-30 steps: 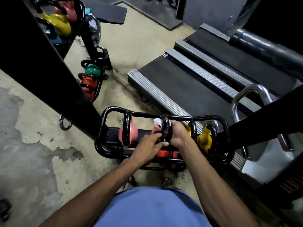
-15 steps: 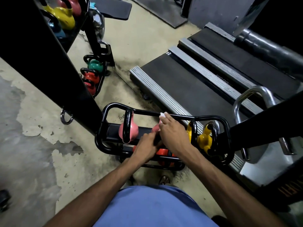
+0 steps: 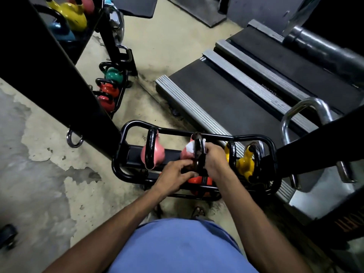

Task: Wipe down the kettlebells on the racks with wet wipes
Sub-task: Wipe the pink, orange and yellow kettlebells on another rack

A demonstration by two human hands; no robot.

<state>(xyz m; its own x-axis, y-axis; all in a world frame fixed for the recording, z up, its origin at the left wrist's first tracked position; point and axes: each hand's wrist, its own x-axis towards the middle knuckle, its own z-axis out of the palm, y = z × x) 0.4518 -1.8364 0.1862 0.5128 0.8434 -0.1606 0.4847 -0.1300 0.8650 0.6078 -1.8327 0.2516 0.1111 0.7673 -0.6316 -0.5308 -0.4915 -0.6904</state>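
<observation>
Fingers of the left hand curl round the near foot of the black handle. They steady the pink kettlebell, which stands mid-row on the top tier of the rack, just right of its pink twin. A wet wipe is bunched against the handle's left flank and pokes out over the top. From the other side the right hand wraps its fingers round the handle, pressing the wipe to it — both hands are holding, neither spread. Further right stand yellow kettlebells, untouched. The kettlebell is probably cast iron, so heavy and rigid — best left seated on the rack and gripped by the handle. The damp paint may turn slick, and the limp wipe will bunch.
</observation>
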